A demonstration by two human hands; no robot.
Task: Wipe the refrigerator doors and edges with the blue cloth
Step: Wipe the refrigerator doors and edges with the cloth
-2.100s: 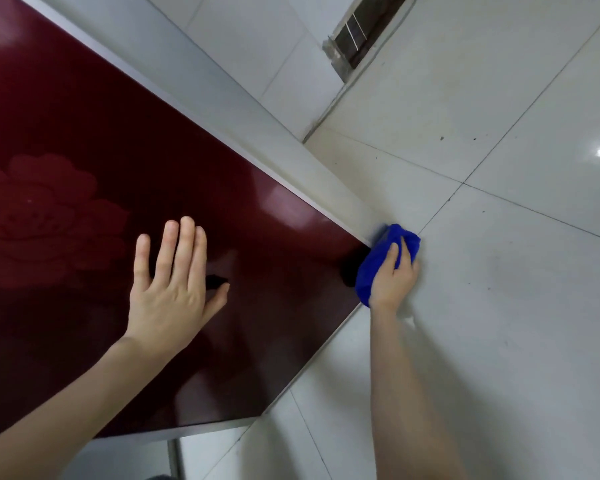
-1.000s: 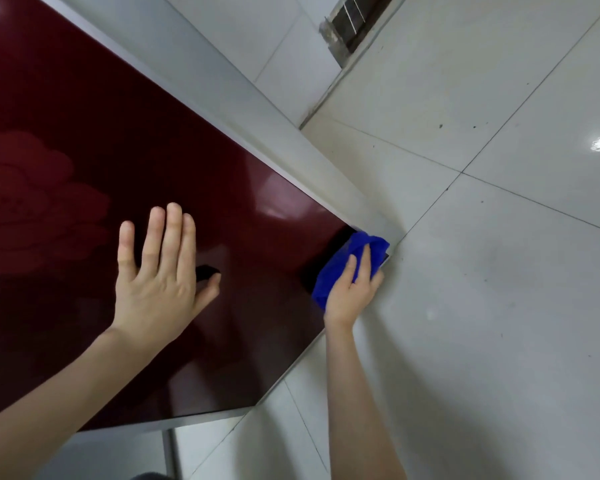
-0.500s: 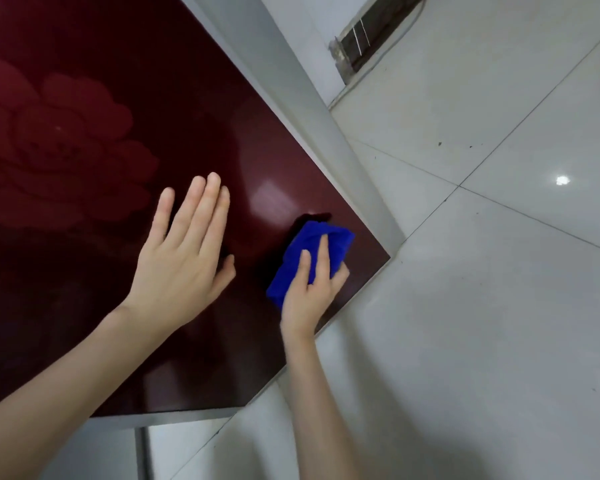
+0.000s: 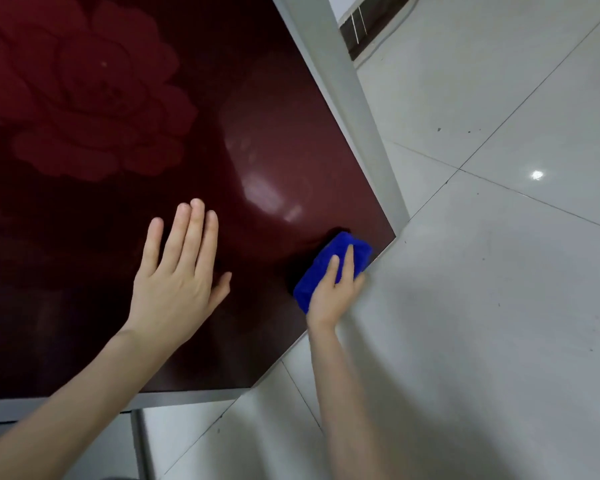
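Note:
The refrigerator door (image 4: 257, 98) is glossy dark red with a faint flower pattern and fills the left of the head view. A folded blue cloth (image 4: 342, 242) lies against the door near its lower right corner. My right hand (image 4: 333, 299) presses the cloth onto the door with straight fingers on top; its thumb is hidden. My left hand (image 4: 177, 282) rests flat on the door to the left of the cloth, fingers straight and together. A grey side edge (image 4: 354, 98) runs along the door's right side, and a grey trim (image 4: 187, 398) runs along its bottom.
A pale, shiny tiled floor (image 4: 499, 306) spreads to the right and below the door. A dark grille or sill (image 4: 368, 22) sits at the top by the white wall. A grey upright strip (image 4: 141, 445) shows below the door.
My right hand slid the cloth from the door's corner edge inward onto the red face, then back toward the corner. My left hand stayed flat on the door. The camera view tilted upward.

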